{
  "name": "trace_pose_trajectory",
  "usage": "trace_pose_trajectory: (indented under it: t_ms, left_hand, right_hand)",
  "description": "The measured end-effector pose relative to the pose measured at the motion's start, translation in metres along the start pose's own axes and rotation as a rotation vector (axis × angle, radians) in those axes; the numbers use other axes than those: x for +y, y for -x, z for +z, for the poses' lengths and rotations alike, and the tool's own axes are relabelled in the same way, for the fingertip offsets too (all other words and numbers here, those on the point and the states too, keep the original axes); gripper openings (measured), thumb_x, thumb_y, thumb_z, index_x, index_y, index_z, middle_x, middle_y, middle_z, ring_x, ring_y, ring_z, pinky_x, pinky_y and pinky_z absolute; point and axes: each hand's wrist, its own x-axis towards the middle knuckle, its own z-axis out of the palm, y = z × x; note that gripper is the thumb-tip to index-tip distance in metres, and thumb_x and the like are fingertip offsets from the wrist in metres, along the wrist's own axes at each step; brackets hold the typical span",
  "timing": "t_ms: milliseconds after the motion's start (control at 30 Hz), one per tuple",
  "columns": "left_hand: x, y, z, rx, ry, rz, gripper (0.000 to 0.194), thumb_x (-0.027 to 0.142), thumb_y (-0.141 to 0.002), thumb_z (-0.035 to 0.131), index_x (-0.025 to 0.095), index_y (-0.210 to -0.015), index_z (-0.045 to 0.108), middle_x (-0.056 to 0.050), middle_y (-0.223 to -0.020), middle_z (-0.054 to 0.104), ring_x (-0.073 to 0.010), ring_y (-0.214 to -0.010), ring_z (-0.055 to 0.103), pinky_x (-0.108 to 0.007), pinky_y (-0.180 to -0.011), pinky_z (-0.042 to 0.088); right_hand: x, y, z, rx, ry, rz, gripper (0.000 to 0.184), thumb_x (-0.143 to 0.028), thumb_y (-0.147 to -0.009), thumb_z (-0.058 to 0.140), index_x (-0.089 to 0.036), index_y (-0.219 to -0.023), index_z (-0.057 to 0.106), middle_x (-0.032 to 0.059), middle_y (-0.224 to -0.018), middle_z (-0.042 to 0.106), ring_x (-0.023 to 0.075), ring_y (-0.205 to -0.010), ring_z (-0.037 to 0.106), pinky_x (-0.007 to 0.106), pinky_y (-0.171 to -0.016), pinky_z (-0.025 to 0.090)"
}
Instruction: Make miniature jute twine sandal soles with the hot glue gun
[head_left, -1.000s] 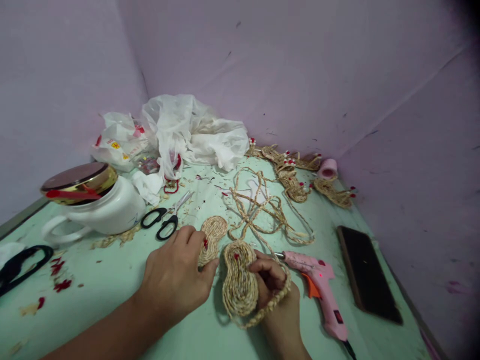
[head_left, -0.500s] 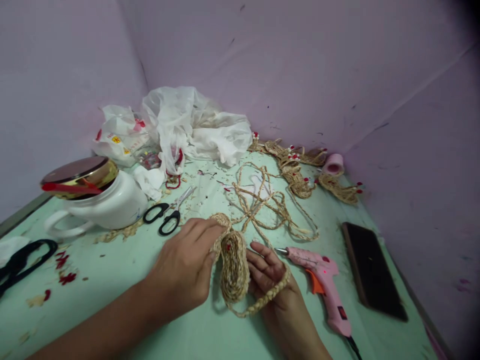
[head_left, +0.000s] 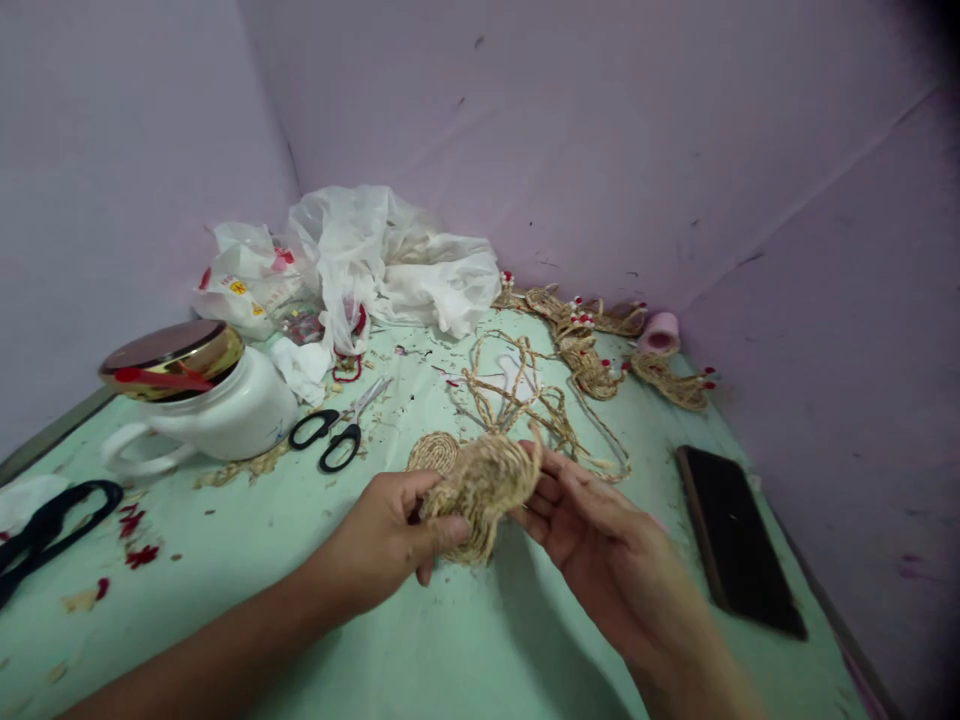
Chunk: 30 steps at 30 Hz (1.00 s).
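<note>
My left hand (head_left: 401, 535) is closed around a coiled piece of braided straw (head_left: 487, 490), thumb in front. The piece is tilted, with its ridged rows facing me and a short braid end standing up at its right edge. My right hand (head_left: 592, 520) has its fingertips on that right edge, fingers partly curled and the palm turned left. Just behind, a flat round spiral of straw braid (head_left: 433, 453) shows at the left; my hands hide how it joins the piece. Loose straw braid (head_left: 551, 410) lies in loops beyond.
Black-handled scissors (head_left: 341, 430) lie at left of centre, near a white teapot (head_left: 232, 415). Another black handle (head_left: 56, 515) is at the far left. A phone (head_left: 739, 540) lies right. White plastic bags (head_left: 405, 260) and finished-looking straw pieces (head_left: 589, 365) line the back.
The coiled piece has been lifted and tipped over, showing its side. My right hand has turned from palm up to touching its edge. The pink glue gun is now hidden behind my right hand and forearm.
</note>
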Motion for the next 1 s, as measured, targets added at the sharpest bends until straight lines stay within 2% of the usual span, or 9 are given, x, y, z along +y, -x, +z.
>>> trace_pose_trajectory:
  t_ms: [100,167,267,400,467,533,700,867,1000]
  left_hand:
    - [0.001,-0.001,0.009,-0.058,0.369,-0.075,0.032,0.042,-0.073,0.053,0.015,-0.09,0.052,-0.002,-0.073,0.054,-0.0101,-0.057,0.05,-0.023,-0.051,0.045]
    - [0.001,0.001,0.012,-0.09,0.351,-0.145,0.039,0.045,-0.071,0.054,0.014,-0.094,0.052,-0.001,-0.068,0.054,-0.0109,-0.054,0.051,-0.024,-0.048,0.045]
    - [0.003,0.006,0.006,-0.03,-0.038,-0.167,0.033,0.046,-0.073,0.05,0.016,-0.088,0.056,0.001,-0.06,0.054,-0.0111,-0.047,0.05,-0.023,-0.044,0.04]
    - [0.005,0.007,-0.016,0.446,-0.717,-0.104,0.028,0.04,-0.079,0.044,0.021,-0.091,0.06,-0.002,-0.073,0.064,-0.0175,-0.065,0.058,-0.029,-0.059,0.041]
    - [0.004,0.004,-0.024,0.544,-0.944,-0.152,0.029,0.04,-0.079,0.044,0.022,-0.096,0.059,-0.002,-0.078,0.065,-0.0204,-0.068,0.059,-0.031,-0.06,0.039]
    - [0.001,0.002,-0.026,0.509,-1.039,-0.155,0.029,0.04,-0.079,0.043,0.022,-0.096,0.059,-0.003,-0.08,0.065,-0.0221,-0.071,0.06,-0.031,-0.06,0.039]
    - [-0.007,0.003,-0.012,0.45,-1.092,-0.004,0.034,0.036,-0.081,0.043,0.021,-0.11,0.051,-0.008,-0.1,0.062,-0.0254,-0.086,0.061,-0.033,-0.065,0.043]
    - [-0.005,0.005,-0.001,0.362,-1.231,-0.116,0.039,0.037,-0.082,0.039,0.021,-0.117,0.045,-0.012,-0.108,0.057,-0.0301,-0.077,0.061,-0.038,-0.056,0.043]
    - [-0.006,0.002,-0.006,0.366,-1.16,-0.179,0.044,0.041,-0.076,0.048,0.022,-0.116,0.047,-0.011,-0.11,0.056,-0.0311,-0.082,0.06,-0.039,-0.063,0.043]
  right_hand:
    - [0.008,-0.002,0.007,-0.061,0.038,0.089,0.028,-0.036,-0.071,0.064,-0.018,-0.092,0.067,0.009,-0.093,0.069,0.023,-0.086,0.062,0.033,-0.071,0.049]
    - [0.022,-0.002,0.007,-0.063,0.098,0.103,0.029,-0.036,-0.066,0.07,-0.016,-0.087,0.068,0.0081,-0.085,0.07,0.0214,-0.078,0.063,0.03,-0.067,0.048]
    - [0.04,-0.004,0.003,-0.01,0.096,0.101,0.031,-0.035,-0.063,0.073,-0.015,-0.086,0.067,0.007,-0.081,0.07,0.0188,-0.071,0.064,0.028,-0.061,0.047]
    - [0.05,-0.009,-0.007,0.074,0.138,0.045,0.032,-0.033,-0.062,0.075,-0.016,-0.087,0.067,0.006,-0.079,0.071,0.0169,-0.067,0.064,0.024,-0.056,0.047]
    - [0.052,-0.012,-0.01,0.118,0.122,-0.008,0.034,-0.032,-0.061,0.076,-0.017,-0.09,0.066,0.0054,-0.08,0.071,0.0169,-0.068,0.065,0.024,-0.059,0.048]
    - [0.054,-0.012,-0.011,0.147,0.081,-0.019,0.036,-0.034,-0.061,0.076,-0.018,-0.092,0.065,0.0055,-0.08,0.072,0.0176,-0.069,0.065,0.027,-0.061,0.049]
    - [0.057,-0.01,-0.012,0.179,0.082,0.0,0.036,-0.034,-0.06,0.077,-0.017,-0.09,0.066,0.0067,-0.078,0.072,0.0189,-0.068,0.066,0.031,-0.064,0.051]
    - [0.056,-0.011,-0.013,0.192,0.085,-0.002,0.032,-0.031,-0.059,0.078,-0.017,-0.086,0.067,0.0056,-0.074,0.072,0.0186,-0.066,0.066,0.03,-0.062,0.051]
    - [0.058,-0.011,-0.015,0.182,0.081,0.003,0.032,-0.03,-0.06,0.077,-0.017,-0.087,0.067,0.0056,-0.075,0.072,0.0186,-0.066,0.066,0.029,-0.06,0.051]
